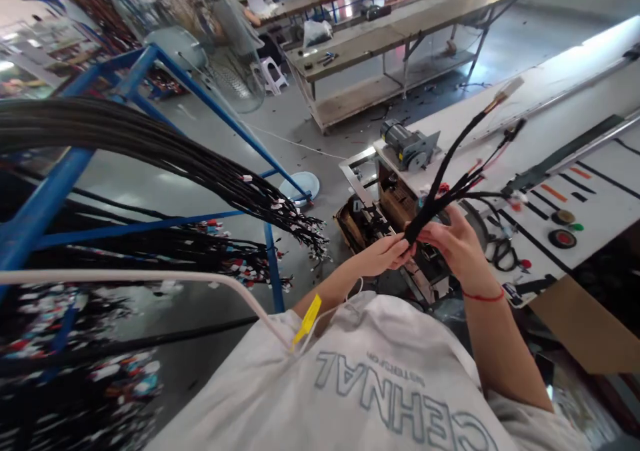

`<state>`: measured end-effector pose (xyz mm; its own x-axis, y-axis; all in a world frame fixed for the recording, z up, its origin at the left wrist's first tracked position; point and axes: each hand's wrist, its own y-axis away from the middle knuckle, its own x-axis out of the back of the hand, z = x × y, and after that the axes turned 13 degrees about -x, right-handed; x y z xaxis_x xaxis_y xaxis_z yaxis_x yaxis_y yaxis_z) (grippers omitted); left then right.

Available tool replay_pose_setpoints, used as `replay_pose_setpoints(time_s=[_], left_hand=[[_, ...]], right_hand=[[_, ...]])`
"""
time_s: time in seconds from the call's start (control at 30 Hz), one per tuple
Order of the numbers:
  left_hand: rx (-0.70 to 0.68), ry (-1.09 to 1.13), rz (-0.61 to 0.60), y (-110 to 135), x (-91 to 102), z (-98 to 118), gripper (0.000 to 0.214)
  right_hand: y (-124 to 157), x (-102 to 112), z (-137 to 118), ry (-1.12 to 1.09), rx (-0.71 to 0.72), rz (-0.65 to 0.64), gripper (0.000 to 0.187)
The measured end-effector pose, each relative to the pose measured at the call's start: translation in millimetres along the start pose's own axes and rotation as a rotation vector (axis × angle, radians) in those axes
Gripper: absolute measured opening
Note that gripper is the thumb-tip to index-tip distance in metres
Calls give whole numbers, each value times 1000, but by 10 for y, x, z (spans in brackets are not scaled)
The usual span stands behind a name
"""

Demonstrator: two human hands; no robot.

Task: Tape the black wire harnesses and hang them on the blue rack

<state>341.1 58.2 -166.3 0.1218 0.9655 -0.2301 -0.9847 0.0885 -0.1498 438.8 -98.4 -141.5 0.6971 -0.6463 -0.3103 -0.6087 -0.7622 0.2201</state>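
Note:
Both my hands meet in front of my chest on a black wire harness [453,171]. My left hand [383,254] pinches the bundled end of it from the left. My right hand [457,244] is closed round the same bundle from the right, a red string at its wrist. From my fingers the harness fans up and to the right into several branches, the longest ending in a pale connector [506,92]. A thin white cable with a yellow tag [307,318] lies over my left forearm and white shirt.
A blue steel rack [70,164] on the left carries many black harnesses with tagged ends. A white workbench [565,191] on the right holds black scissors [503,254], round buttons and a grey motor [407,146]. Brown cardboard [585,324] sits lower right. Long tables stand behind.

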Motion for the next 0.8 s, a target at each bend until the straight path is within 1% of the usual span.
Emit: replay_pose_setpoints(time_s=[0.07,0.13,0.2,0.23,0.3,0.33,0.37,0.43,0.5,0.57,0.63,0.67,0.7,0.73,0.77,0.8], left_hand=[[36,-49,-64,39,15,92,54],[43,-177,-112,70,17,131,54],[18,-410,-116,94,-18,99,51],[18,-553,-106,105,-53,62,47],[72,-827,-97,133,-147,-18,39],[118,-935,-111,149,-196,-45,37],[164,-1018,-137,165,-235,-52,37],[231,-1092,-209,191,-256,8,38],[257,-1035,-326,199,-170,161,38],[279,-852,-532,200,6,358,39],[337,-633,-756,218,215,535,39],[383,-546,-834,238,314,599,39],[432,-490,-869,264,402,639,38],[475,-459,-866,296,481,656,38],[508,-447,-836,330,551,650,37],[533,-445,-791,364,613,620,37]], right_hand=[[-71,-104,-44,-137,14,-14,56],[-94,-212,-92,-251,40,-33,57],[-90,-306,-129,-318,49,-43,62],[-92,-334,-143,-331,51,-12,63],[-127,-332,-168,-344,74,137,61],[-161,-297,-184,-355,98,231,55],[-200,-241,-203,-375,129,314,47],[-265,-98,-235,-419,191,418,34],[-270,20,-222,-411,214,447,29],[-199,60,-117,-314,158,403,30],[-78,31,101,-167,-20,255,37],[-17,7,246,-113,-135,160,39],[33,-12,406,-89,-247,73,40],[65,-21,573,-100,-340,6,40],[74,-17,738,-140,-402,-27,40],[57,0,892,-201,-427,-18,40]])
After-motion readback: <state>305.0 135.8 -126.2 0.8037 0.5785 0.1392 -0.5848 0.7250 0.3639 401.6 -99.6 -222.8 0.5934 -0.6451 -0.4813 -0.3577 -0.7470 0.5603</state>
